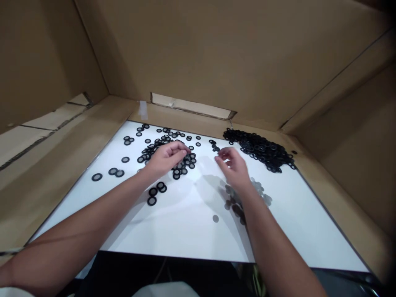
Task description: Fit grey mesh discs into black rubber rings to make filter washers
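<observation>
My left hand [169, 156] is over the pile of black rings with grey centres [180, 170] on the white board, its thumb and fingers bent toward each other. Anything between those fingertips is too small to make out. Nearer the middle, my right hand [232, 165] is curled, thumb close to the fingers, beside a few small dark pieces [214, 145]; what it holds, if anything, is unclear. Under and beside my right forearm lie scattered grey discs [229, 203], partly hidden. A heap of black rings [262, 149] sits at the back right.
The white board [179, 231] lies inside tall cardboard walls [198, 53]. Loose rings with grey centres [119, 173] are spread over its left part. One grey disc [215, 218] lies apart near the front. A slot [192, 108] is cut low in the back wall.
</observation>
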Action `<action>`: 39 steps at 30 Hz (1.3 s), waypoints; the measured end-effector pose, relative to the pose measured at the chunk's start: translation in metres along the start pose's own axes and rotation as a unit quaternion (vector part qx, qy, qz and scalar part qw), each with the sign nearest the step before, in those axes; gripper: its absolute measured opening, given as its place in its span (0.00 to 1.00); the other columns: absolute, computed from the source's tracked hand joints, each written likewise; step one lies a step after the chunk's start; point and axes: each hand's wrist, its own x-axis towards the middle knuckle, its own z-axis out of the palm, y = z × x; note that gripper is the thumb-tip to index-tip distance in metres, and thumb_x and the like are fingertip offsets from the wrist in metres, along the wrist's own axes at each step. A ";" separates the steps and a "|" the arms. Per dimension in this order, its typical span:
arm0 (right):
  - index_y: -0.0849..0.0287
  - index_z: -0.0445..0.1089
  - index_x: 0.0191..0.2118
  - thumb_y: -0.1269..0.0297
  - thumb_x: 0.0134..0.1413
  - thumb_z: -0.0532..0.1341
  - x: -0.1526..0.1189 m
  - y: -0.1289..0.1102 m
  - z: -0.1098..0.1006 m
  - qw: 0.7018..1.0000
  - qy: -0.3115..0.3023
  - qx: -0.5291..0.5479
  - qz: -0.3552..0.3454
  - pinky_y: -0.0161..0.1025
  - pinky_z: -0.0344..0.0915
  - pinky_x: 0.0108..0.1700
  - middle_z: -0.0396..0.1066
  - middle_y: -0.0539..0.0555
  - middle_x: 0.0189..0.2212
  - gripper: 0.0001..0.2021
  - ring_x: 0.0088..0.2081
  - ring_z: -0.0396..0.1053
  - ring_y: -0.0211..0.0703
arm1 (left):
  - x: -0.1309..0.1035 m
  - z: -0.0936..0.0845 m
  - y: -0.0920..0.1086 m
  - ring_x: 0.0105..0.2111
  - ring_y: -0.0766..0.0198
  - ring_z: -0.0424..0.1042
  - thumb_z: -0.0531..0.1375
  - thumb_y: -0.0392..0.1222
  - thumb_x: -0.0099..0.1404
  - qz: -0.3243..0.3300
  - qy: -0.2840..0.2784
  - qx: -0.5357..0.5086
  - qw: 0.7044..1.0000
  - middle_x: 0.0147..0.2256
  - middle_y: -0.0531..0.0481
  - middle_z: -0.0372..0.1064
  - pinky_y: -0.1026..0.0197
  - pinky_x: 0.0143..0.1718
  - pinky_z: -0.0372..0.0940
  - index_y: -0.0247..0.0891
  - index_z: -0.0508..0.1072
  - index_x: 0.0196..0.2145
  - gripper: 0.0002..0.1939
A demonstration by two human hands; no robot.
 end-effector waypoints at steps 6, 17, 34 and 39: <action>0.56 0.69 0.44 0.58 0.62 0.54 0.067 0.059 -0.044 0.952 -0.020 -0.284 0.109 0.37 0.65 0.41 0.73 0.54 0.40 0.11 0.39 0.71 0.42 | -0.011 0.003 -0.002 0.23 0.68 0.65 0.55 0.38 0.67 0.128 -0.152 0.286 0.937 0.23 0.55 0.67 0.66 0.28 0.57 0.38 0.77 0.41 0.11; 0.62 0.74 0.42 0.64 0.58 0.57 0.087 0.088 -0.033 0.905 -0.091 -0.389 0.149 0.40 0.62 0.38 0.74 0.65 0.44 0.11 0.43 0.71 0.54 | -0.015 0.007 -0.003 0.27 0.66 0.71 0.52 0.36 0.68 0.151 -0.196 0.365 0.898 0.27 0.54 0.73 0.65 0.31 0.58 0.41 0.77 0.43 0.14; 0.56 0.71 0.37 0.58 0.63 0.57 -0.021 -0.048 -0.001 0.989 -0.133 -0.066 0.001 0.37 0.65 0.34 0.72 0.51 0.32 0.09 0.34 0.69 0.41 | -0.015 0.021 0.000 0.23 0.69 0.67 0.57 0.51 0.67 -0.061 -0.184 0.014 0.981 0.27 0.50 0.70 0.70 0.17 0.64 0.34 0.71 0.30 0.16; 0.54 0.71 0.45 0.60 0.65 0.56 -0.096 -0.056 -0.030 0.956 -0.211 -0.199 -0.030 0.41 0.69 0.33 0.72 0.57 0.41 0.10 0.30 0.71 0.42 | -0.011 0.018 -0.005 0.26 0.68 0.70 0.60 0.48 0.64 -0.065 -0.150 -0.002 0.987 0.31 0.46 0.74 0.68 0.21 0.69 0.32 0.74 0.31 0.13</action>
